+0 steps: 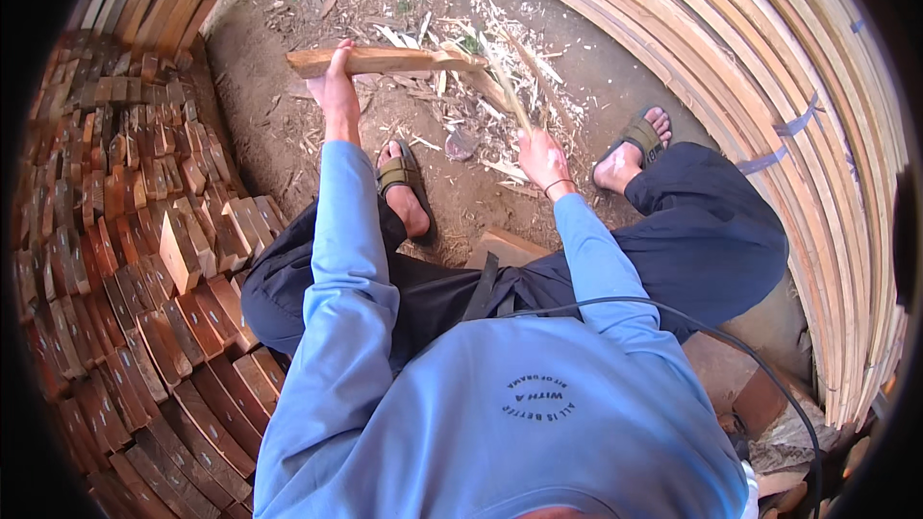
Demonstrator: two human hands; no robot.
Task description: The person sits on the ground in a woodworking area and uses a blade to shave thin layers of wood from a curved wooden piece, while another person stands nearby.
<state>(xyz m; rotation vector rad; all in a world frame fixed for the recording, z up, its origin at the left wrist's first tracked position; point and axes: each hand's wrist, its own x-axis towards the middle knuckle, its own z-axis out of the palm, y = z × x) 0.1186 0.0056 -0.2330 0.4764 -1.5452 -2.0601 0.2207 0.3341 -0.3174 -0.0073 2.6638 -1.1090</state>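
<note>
My left hand point(334, 88) is wrapped round a brown wooden piece point(399, 61), near its thick left end. The piece lies crosswise in front of me, and its right end looks cut down and narrower. In my right hand point(544, 160) is a slim pale tool handle point(520, 108), closed in the fingers. It slants up and to the left beside the right end of the wood. Its far part is smeared by motion, so I cannot tell what kind of head or blade it has.
Wood chips point(500, 34) litter the dirt floor point(279, 0) ahead. Stacked wooden blocks point(144, 269) rise on my left. Long bent boards point(769, 115), tied with bluish strips, curve along my right. My sandalled feet point(409, 194) stand apart; a black cable point(692, 317) crosses my right side.
</note>
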